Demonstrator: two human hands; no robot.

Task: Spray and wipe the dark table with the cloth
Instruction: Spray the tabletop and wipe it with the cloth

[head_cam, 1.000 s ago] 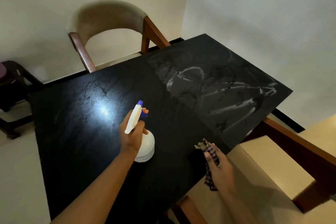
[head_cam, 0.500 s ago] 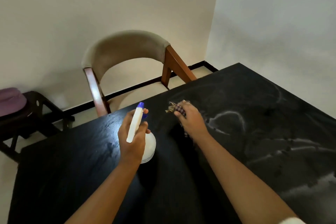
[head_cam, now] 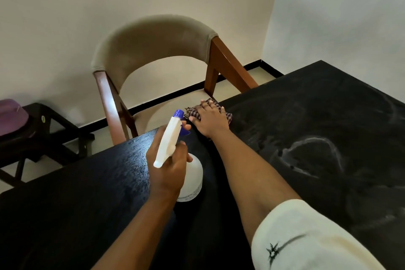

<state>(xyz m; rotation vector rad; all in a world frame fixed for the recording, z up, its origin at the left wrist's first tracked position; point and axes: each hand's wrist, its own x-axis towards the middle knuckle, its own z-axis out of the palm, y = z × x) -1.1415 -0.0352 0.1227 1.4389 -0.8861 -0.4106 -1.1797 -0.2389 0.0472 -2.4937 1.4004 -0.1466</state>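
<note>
Both hands are busy in the head view. The left hand (head_cam: 168, 169) grips the neck of the white plastic spray bottle with a blue nozzle (head_cam: 191, 178), upright over the dark matte table (head_cam: 87, 215). The right hand (head_cam: 211, 121) lies flat with spread fingers and presses the small checked cloth (head_cam: 226, 115) on the far table edge, near the beige padded wooden chair (head_cam: 153, 35). I judge that the wiping step is in hand. Pale smears (head_cam: 315, 151) show at the right, so the next move should draw the cloth over them with even pressure.

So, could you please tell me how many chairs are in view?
1: the chair stands behind the table, past the cloth under the right hand. Others may be out of frame.
</note>
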